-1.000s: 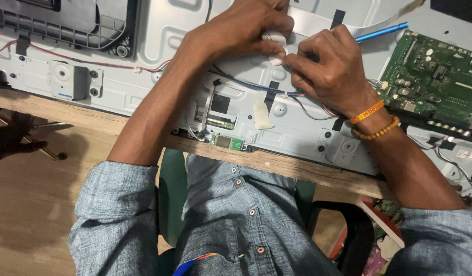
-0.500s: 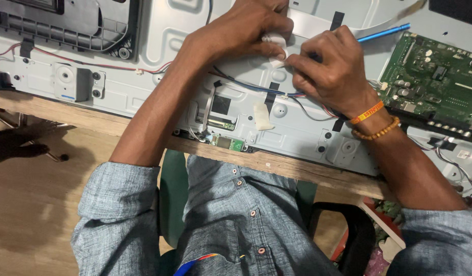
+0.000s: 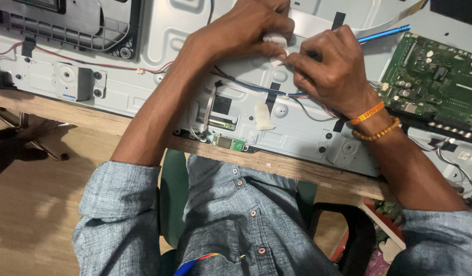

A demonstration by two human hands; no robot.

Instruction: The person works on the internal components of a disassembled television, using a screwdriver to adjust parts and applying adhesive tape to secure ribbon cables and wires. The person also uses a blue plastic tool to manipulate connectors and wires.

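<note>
fingers [image 3: 277,50] pinch, seemingly, white tape [image 3: 274,39] over metal panel [image 3: 185,30].

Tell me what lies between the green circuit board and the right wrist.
In the head view, a small white connector with thin wires lies between the green circuit board and the right wrist, on the metal panel.

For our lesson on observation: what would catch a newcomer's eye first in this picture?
First, the two hands meeting at top centre: the left hand and right hand pinch a small white piece over a grey metal panel. Next, the green circuit board at the right edge, and the orange band and bead bracelet on the right wrist.
</note>
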